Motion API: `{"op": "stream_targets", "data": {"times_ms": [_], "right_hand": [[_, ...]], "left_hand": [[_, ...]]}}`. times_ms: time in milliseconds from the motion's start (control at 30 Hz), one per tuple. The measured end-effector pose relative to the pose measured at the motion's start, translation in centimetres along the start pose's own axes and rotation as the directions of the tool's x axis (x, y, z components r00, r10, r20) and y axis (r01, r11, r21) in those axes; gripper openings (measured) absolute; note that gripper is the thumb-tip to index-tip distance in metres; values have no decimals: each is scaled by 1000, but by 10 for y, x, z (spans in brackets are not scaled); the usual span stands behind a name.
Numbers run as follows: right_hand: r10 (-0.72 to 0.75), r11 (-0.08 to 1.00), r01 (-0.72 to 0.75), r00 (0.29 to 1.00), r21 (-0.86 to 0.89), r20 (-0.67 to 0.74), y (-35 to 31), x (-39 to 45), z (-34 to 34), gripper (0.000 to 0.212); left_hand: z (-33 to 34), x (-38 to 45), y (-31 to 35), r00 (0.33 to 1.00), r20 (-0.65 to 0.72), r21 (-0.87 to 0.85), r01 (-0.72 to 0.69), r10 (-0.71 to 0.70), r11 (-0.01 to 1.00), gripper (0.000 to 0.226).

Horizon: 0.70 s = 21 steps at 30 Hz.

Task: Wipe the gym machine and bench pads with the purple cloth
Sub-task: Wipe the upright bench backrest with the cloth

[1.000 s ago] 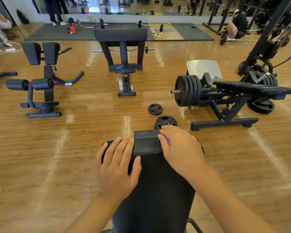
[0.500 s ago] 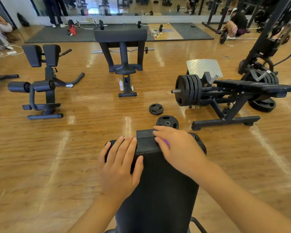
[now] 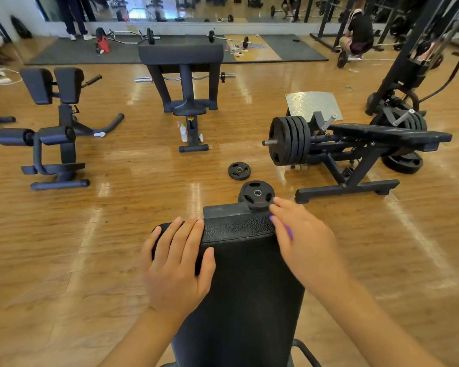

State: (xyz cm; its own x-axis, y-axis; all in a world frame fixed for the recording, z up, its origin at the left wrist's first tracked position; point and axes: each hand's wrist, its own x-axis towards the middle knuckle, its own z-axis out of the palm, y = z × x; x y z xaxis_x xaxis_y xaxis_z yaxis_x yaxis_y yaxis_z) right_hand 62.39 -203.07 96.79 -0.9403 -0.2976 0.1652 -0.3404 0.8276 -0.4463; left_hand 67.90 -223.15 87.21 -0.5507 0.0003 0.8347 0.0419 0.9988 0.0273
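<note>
Fingers (image 3: 186,231) of the left hand (image 3: 176,268) lie straight and close together over the near-left corner of the black bench pad (image 3: 247,274), the thumb spread onto its top face, so the hand rests flat and grips nothing; the right hand (image 3: 302,242) sits at the pad's far right corner with its fingers bent down over the purple cloth (image 3: 288,230), of which only a small sliver shows under the palm; how tightly they hold it cannot be told; the pad runs away from the viewer, with a flat black bracket (image 3: 223,209) at its far end; just beyond that end a black weight plate (image 3: 256,194) lies on the wooden floor (image 3: 90,247), and a second, smaller plate (image 3: 239,170) lies a little farther off; to the right stands a loaded plate machine (image 3: 289,140) with a long flat bench (image 3: 387,132); to the left stands a back-extension frame (image 3: 53,128) with roller pads; straight ahead is a preacher-curl bench (image 3: 182,59), a spray bottle (image 3: 183,132) upright beside its post; farther still, dark mats (image 3: 64,53) with barbells run along a mirrored wall.
</note>
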Motion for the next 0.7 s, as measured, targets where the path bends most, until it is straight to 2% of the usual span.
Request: {"op": "stream_targets", "data": {"times_ms": [100, 200, 267, 367, 467, 567, 633, 700], "right_hand": [[77, 997, -78, 994, -12, -74, -6, 3, 5, 32], [-86, 995, 84, 996, -53, -23, -44, 6, 21, 25], [-209, 977, 205, 976, -64, -63, -52, 4, 27, 17], [-152, 988, 154, 984, 12, -87, -16, 2, 22, 26], [-129, 991, 134, 961, 2, -246, 16, -4, 17, 26], [-139, 989, 151, 932, 10, -335, 10, -4, 28, 27], [-183, 978, 207, 924, 36, -335, -7, -2, 33, 32], [-303, 946, 323, 901, 12, -311, -14, 0, 36, 35]], "left_hand": [[1, 0, 2, 1000, -7, 6, 9, -9, 1000, 42], [1, 0, 0, 1000, 1, 11, 5, -5, 1000, 42], [0, -1, -1, 1000, 11, 5, -5, 5, 1000, 42], [-1, -1, -2, 1000, 4, 3, -14, 14, 1000, 42], [2, -1, -2, 1000, -18, 15, -12, 12, 1000, 41], [4, -2, -3, 999, -36, 8, -18, 18, 1000, 40], [4, -3, -4, 999, -41, 8, -24, 24, 1000, 40], [5, -1, -4, 999, -45, 21, -20, 21, 1000, 41]]}}
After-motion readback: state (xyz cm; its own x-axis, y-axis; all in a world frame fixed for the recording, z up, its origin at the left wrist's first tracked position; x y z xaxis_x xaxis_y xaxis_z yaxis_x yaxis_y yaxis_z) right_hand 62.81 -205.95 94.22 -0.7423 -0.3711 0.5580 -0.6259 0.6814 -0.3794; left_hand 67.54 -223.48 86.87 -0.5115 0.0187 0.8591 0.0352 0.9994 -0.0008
